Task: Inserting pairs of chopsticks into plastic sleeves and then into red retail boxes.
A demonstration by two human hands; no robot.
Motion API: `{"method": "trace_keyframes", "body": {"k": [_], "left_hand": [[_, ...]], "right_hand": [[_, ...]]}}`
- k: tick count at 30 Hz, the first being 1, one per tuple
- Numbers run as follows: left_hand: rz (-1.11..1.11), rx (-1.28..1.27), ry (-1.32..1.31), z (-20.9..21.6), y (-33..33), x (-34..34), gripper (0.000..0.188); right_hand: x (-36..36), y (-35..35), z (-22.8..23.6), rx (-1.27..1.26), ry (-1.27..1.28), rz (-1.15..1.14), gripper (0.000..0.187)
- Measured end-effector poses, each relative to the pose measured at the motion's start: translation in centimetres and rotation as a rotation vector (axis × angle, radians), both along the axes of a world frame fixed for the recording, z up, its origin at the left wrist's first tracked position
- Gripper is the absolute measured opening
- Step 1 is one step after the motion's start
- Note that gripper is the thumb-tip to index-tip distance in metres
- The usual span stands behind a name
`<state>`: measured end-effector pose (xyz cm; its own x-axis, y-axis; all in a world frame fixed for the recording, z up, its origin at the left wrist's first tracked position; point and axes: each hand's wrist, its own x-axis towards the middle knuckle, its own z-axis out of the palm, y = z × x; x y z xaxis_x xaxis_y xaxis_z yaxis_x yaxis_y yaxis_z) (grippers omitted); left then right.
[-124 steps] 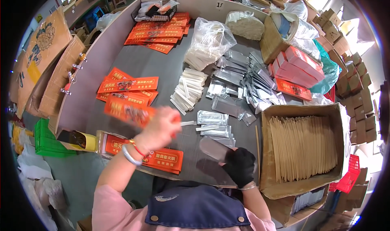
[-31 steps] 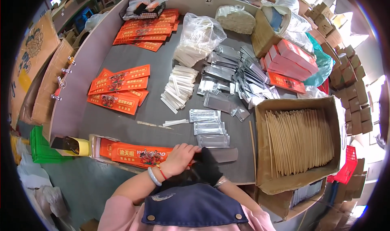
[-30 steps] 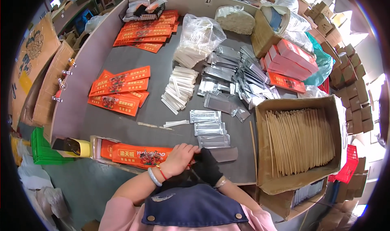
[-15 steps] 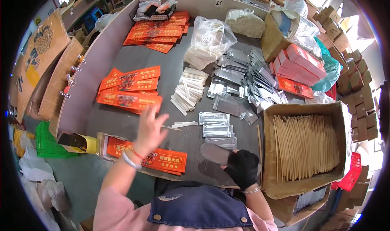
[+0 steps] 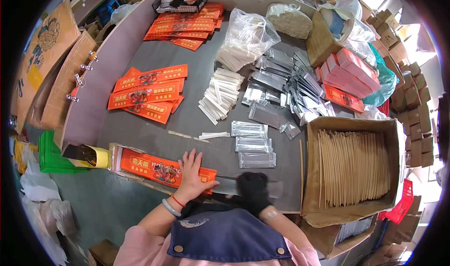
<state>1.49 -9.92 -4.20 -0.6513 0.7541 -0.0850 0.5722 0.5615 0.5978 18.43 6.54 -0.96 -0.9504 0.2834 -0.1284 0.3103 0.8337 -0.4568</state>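
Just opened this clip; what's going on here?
At a workbench, a person's bare left hand rests, spread, on long red packets along the near edge. The black-gloved right hand is over a flat greyish piece beside them; its grip is unclear. Beyond it lie three groups of silvery packets. Wooden sticks stand to the right.

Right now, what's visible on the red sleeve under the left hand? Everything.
The red sleeve is long, narrow and flat, looks like glossy paper or thin card, and carries pale lettering and a multicoloured picture. It lies slanted along the table's front edge, left end by the cardboard tray. The left hand rests spread over its right part. A grey strip meets its right end; whether it goes inside is unclear.
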Motion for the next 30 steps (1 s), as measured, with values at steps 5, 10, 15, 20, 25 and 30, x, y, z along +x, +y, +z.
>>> {"method": "trace_keyframes", "body": {"k": [5,10,15,20,25,30], "left_hand": [[-0.061,0.173,0.017,-0.5,1.2,-2.8,0.070],[-0.069,0.224,0.269,-1.8,6.8,-7.8,0.026],[-0.246,0.142,0.483,-2.7,7.8,-9.2,0.010],[-0.281,0.294,0.295,-2.0,13.3,-6.5,0.018],[-0.325,0.150,0.330,-1.6,16.9,-6.1,0.033],[-0.369,0.116,0.269,-1.1,17.9,-5.5,0.032]], "right_hand": [[-1.6,0.6,-1.8,-0.122,0.319,0.002,0.059],[10.1,10.1,-2.6,0.219,0.418,-0.700,0.040],[17.1,12.9,-2.5,0.494,-0.110,-1.116,0.028],[17.7,13.6,-5.0,0.536,-0.139,-1.085,0.020],[17.0,12.9,-4.7,0.537,-0.272,-1.036,0.015],[18.8,13.5,-8.1,0.545,0.467,-1.266,0.023]]}}
